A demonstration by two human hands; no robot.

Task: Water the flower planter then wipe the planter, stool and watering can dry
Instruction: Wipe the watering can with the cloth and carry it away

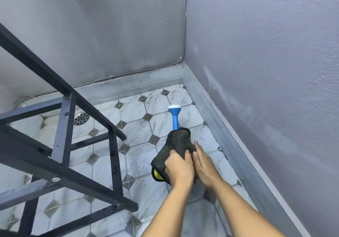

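Centre right of the frame, on wet floor tiles (137, 130): yellow watering can (157, 174) almost wholly wrapped in a dark cloth (177, 145), blue spout (175, 119) pointing toward the upper corner. Left hand (178, 167) curled over the cloth, gripping it against the can. Right hand (203, 161) just beside it, fingers straight, pressed flat on the cloth's side. Best done by steadying with the flat hand, rubbing round the body, then along the spout. Black metal stool (64, 126) at left, well apart.
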